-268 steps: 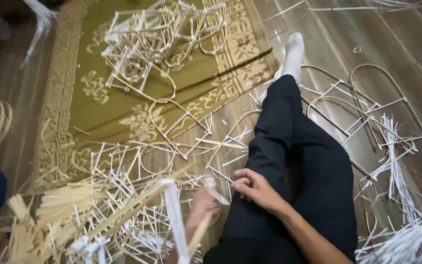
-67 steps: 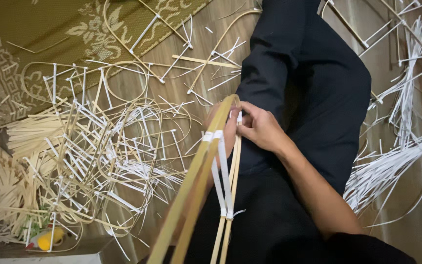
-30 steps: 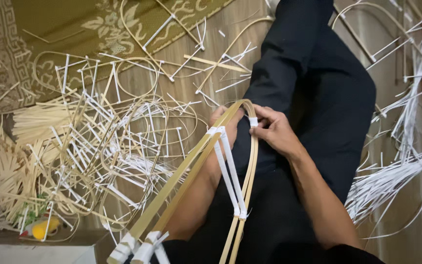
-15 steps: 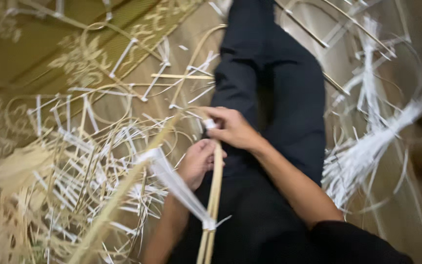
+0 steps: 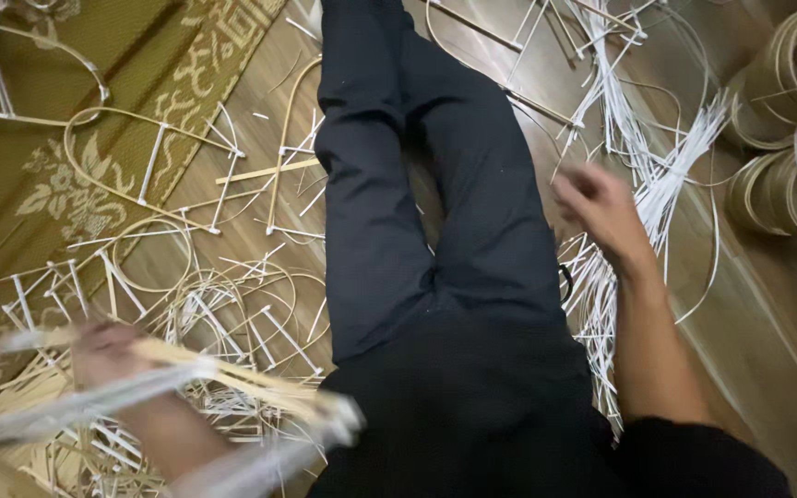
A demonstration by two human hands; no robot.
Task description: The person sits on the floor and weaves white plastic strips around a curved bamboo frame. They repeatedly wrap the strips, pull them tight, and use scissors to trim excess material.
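Observation:
I sit on the floor with my legs in black trousers (image 5: 417, 212) stretched out ahead. My left hand (image 5: 103, 350) is low at the left, closed around a bent bamboo-strip frame (image 5: 232, 383) wound with white strips; frame and hand are blurred. My right hand (image 5: 601, 207) hovers empty, fingers loosely apart, over a bundle of white strips (image 5: 657, 184) lying to the right of my legs.
Many curved bamboo frames with white bindings (image 5: 168, 267) litter the wooden floor and the olive patterned rug (image 5: 39, 120) at left. Coils of bamboo strip (image 5: 786, 120) stand at the right edge. A pile of straight bamboo sticks (image 5: 11, 433) lies at bottom left.
My right hand has let go of the frame and swung right to the white strips. My left hand has carried the frame off my lap to the left. The view has turned right.

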